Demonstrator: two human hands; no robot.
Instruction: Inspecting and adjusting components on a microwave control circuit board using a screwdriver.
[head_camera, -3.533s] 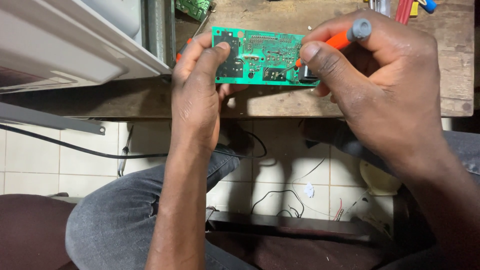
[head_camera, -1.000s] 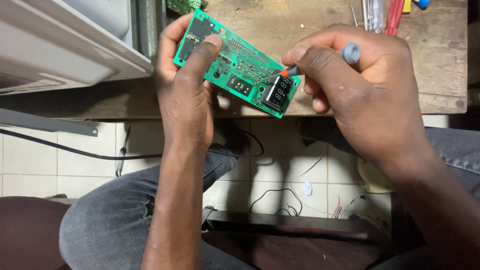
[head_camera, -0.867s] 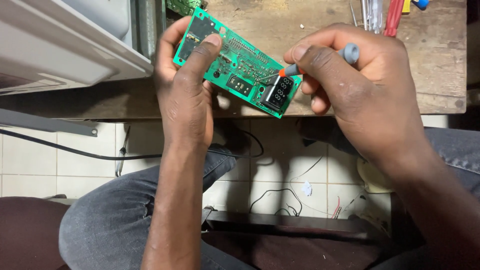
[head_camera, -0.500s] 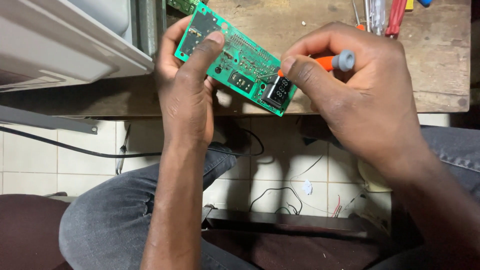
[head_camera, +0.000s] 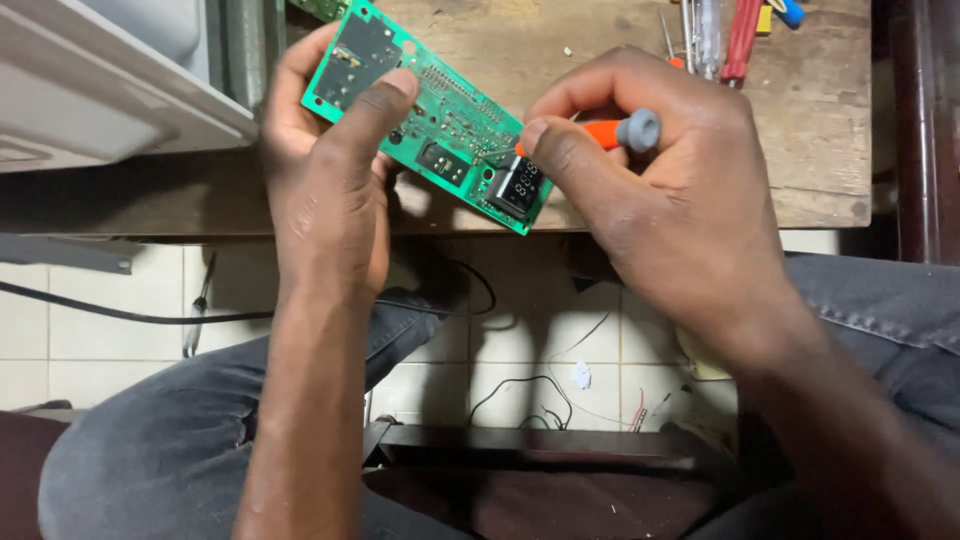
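At the far left, a pale grey appliance casing (head_camera: 90, 100) is seen resting on the wooden workbench (head_camera: 820, 150), and a black cable (head_camera: 120, 313) is stretched across the tiled floor (head_camera: 60, 340) below it. Next, the left hand (head_camera: 325, 190) is raised from a dark-trousered knee (head_camera: 160, 460) and is closed around a green circuit board (head_camera: 440, 120): the thumb is pressed flat on the board's upper face while the other fingers are curled behind its left edge. The board is held tilted above the front edge of the bench, its left end higher and its right end lower, with a small dark display block (head_camera: 516, 186) mounted near the lower right corner. To the right, the right hand (head_camera: 660, 200) is clenched on an orange-handled screwdriver (head_camera: 620, 132) with a grey cap; the handle is pinched between thumb and forefinger, and the tip is laid against the board just beside the display block. Whether the tip is seated in a screw cannot be told. Farther right and higher, a cluster of tools (head_camera: 725, 35) with red and clear handles is left lying on the bench, well apart from the hands. Loose thin wires (head_camera: 520, 395) are scattered on the tiles between the knees
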